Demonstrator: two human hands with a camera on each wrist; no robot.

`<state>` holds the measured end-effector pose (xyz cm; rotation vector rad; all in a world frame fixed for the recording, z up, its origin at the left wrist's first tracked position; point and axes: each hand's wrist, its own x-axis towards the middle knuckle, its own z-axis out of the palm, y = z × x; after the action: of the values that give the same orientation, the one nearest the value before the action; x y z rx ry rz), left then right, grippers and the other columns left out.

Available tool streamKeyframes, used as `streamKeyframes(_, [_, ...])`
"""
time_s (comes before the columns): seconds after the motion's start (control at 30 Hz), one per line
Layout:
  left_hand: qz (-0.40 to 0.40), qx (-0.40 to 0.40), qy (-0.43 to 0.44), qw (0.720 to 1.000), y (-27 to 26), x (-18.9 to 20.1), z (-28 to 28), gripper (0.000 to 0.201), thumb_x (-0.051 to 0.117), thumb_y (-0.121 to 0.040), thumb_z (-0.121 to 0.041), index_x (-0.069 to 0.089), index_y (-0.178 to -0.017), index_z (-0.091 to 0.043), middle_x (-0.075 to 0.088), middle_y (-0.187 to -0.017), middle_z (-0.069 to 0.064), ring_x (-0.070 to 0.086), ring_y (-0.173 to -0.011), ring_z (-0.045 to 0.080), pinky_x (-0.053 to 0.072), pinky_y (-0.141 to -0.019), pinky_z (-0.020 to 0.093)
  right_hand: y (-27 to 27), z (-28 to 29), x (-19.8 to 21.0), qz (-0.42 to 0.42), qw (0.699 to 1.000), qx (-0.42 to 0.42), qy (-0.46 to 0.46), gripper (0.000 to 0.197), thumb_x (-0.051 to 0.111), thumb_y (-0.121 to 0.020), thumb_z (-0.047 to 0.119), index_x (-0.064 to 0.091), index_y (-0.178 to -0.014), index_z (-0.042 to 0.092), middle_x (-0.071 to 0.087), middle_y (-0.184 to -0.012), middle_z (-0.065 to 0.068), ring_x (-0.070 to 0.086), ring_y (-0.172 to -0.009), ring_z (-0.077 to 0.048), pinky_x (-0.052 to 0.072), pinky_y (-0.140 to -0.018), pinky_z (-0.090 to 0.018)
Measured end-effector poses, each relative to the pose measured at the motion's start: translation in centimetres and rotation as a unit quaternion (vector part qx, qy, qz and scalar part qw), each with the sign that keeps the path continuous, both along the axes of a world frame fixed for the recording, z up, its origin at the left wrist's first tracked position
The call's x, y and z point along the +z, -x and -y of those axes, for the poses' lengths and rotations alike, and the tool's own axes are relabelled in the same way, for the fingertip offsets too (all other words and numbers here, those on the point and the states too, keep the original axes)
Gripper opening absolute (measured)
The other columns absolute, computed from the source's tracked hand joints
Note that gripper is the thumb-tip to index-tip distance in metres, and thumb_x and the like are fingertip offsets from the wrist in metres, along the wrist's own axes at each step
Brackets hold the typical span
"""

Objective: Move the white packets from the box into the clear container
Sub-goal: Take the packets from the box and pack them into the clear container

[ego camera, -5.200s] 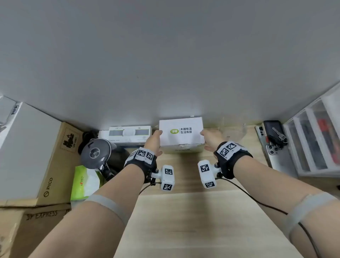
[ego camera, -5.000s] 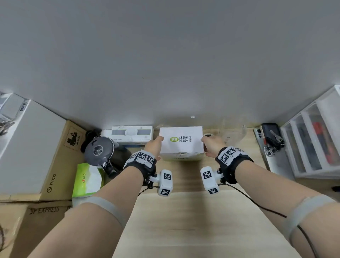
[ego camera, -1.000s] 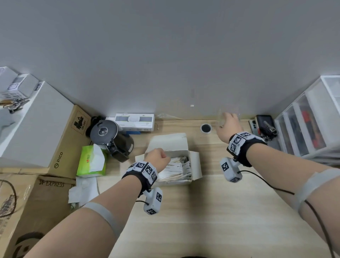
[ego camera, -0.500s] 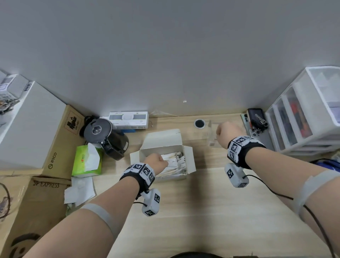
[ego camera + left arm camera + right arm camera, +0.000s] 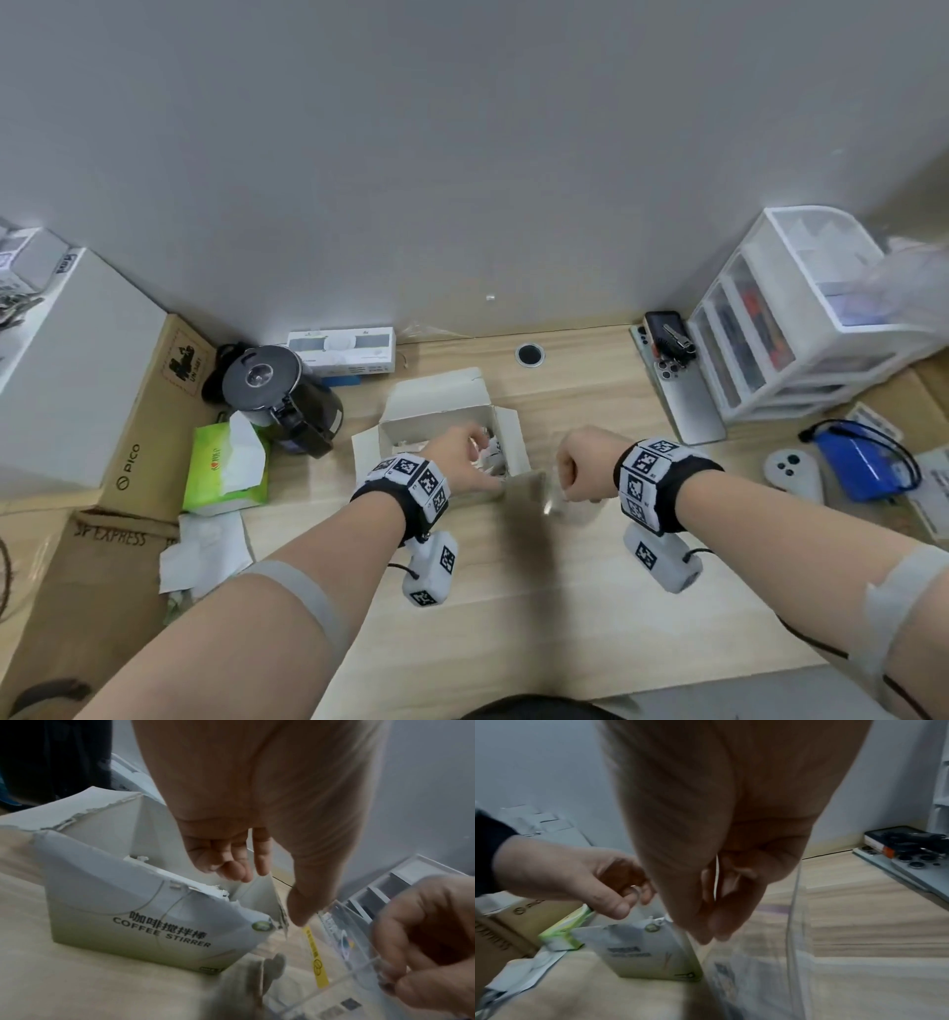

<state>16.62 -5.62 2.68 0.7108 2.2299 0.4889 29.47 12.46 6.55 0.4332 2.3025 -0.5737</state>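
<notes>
The white coffee-stirrer box (image 5: 441, 411) (image 5: 144, 912) (image 5: 644, 953) stands open in the middle of the desk. White packets (image 5: 497, 459) show inside it, mostly hidden under my left hand (image 5: 464, 457) (image 5: 231, 866) (image 5: 582, 880). That hand hovers over the box's right end with loosely curled fingers and an empty palm. My right hand (image 5: 580, 470) (image 5: 424, 953) (image 5: 718, 892) pinches the rim of the clear container (image 5: 552, 501) (image 5: 354, 953) (image 5: 795, 923), which sits just right of the box, touching or nearly so.
A black kettle (image 5: 282, 395) and a green tissue pack (image 5: 226, 467) stand left of the box, with cardboard boxes (image 5: 138, 426) beyond. On the right are a phone (image 5: 678, 390), a drawer unit (image 5: 791, 318), a game controller (image 5: 791, 470) and a blue pouch (image 5: 862, 462).
The box, first held shut by both hands at the wall, now lies open nearer me. My right hand brought the clear container from the back to beside it. My left hand rose from the packets.
</notes>
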Motion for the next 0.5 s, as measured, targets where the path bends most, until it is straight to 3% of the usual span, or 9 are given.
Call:
streamKeyframes(0.17, [0.026, -0.112, -0.018, 0.993, -2.0, 0.7, -0.7, 0.107, 0.096, -0.06, -0.04, 0.04, -0.148, -0.016, 0.05, -0.139, 0.003, 0.053, -0.124, 0.017, 0.045, -0.106, 0.031, 0.7, 1.8, 1.6, -0.009, 0.997, 0.054, 0.049, 0.012, 0.07, -0.073, 0.012, 0.07, -0.066, 0.021, 0.074, -0.073, -0.002, 0.063, -0.057, -0.01, 0.056, -0.061, -0.025])
streamKeyframes(0.27, [0.036, -0.124, 0.004, 0.992, -2.5, 1.2, -0.6, 0.127, 0.096, -0.054, -0.05, 0.027, -0.155, -0.016, 0.04, -0.149, 0.003, 0.046, -0.135, 0.02, 0.042, -0.112, 0.035, 1.8, 2.4, 2.7, -0.024, 0.995, 0.05, 0.08, 0.008, 0.075, -0.073, 0.015, 0.072, -0.07, 0.021, 0.07, -0.071, 0.002, 0.06, -0.06, -0.009, 0.051, -0.055, -0.021])
streamKeyframes(0.37, [0.031, -0.122, 0.022, 0.992, -2.3, 1.7, 0.2, 0.128, 0.093, -0.051, -0.058, 0.029, -0.155, -0.019, 0.036, -0.151, 0.001, 0.046, -0.134, 0.02, 0.043, -0.111, 0.035, 2.6, 2.9, 3.5, -0.034, 0.992, 0.056, 0.104, 0.007, 0.077, -0.073, 0.016, 0.073, -0.072, 0.022, 0.066, -0.068, 0.007, 0.057, -0.06, -0.007, 0.047, -0.055, -0.017])
streamKeyframes(0.5, [0.068, -0.08, 0.014, 0.994, -1.6, 1.9, 2.1, 0.111, 0.095, -0.054, -0.056, 0.042, -0.143, -0.017, 0.053, -0.137, -0.003, 0.054, -0.118, 0.014, 0.047, -0.1, 0.028, 3.8, 3.7, 3.9, -0.021, 0.984, 0.065, 0.163, 0.006, 0.08, -0.074, 0.017, 0.075, -0.077, 0.017, 0.069, -0.074, 0.003, 0.059, -0.067, -0.007, 0.049, -0.066, -0.022])
